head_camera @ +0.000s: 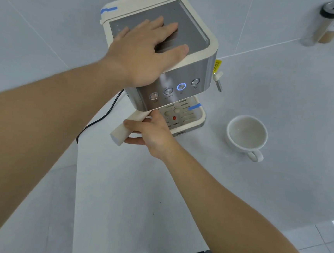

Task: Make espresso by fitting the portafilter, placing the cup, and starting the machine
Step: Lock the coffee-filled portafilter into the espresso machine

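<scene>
A cream and steel espresso machine (189, 73) stands on the white counter, one of its front buttons (181, 86) lit blue. My left hand (146, 50) lies flat on the machine's top, fingers spread. My right hand (151, 131) grips the cream portafilter handle (121, 131), which sticks out to the lower left from under the machine's front. The portafilter's head is hidden beneath the machine. An empty white cup (246, 134) sits on the counter to the right of the machine, handle toward me.
A black power cord (102, 118) runs from the machine's left side over the counter's left edge. The drip tray (200, 117) shows a red float. Tall canisters (328, 21) stand at the far right. The steam wand (218, 80) juts from the machine's right side.
</scene>
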`<state>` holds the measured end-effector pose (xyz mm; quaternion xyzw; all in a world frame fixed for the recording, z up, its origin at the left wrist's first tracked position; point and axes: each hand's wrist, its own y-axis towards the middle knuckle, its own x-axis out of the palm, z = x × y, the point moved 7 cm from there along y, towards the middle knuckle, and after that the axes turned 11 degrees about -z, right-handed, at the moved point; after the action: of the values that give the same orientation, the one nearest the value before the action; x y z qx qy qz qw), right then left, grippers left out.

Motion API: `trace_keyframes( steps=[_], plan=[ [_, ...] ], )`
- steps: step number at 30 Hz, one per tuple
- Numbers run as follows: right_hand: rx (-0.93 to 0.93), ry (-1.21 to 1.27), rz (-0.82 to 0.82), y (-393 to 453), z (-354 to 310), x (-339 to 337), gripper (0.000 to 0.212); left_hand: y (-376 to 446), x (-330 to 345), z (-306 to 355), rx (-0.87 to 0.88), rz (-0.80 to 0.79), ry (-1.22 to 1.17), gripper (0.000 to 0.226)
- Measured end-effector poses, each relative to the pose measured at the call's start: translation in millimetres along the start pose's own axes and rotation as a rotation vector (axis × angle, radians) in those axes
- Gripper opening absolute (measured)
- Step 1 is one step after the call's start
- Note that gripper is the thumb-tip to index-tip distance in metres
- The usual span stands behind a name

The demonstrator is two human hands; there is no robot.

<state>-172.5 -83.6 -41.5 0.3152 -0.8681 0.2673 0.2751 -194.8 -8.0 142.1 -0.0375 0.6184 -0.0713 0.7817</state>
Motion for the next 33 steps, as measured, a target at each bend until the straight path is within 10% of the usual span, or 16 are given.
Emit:
trace_keyframes(
  steps=[33],
  plan=[
    [-0.227, 0.067, 0.074, 20.1, -0.4, 18.1, 0.047, 2.5, 1.8, 1.4, 0.005, -0.037, -0.006, 0.079]
  ],
)
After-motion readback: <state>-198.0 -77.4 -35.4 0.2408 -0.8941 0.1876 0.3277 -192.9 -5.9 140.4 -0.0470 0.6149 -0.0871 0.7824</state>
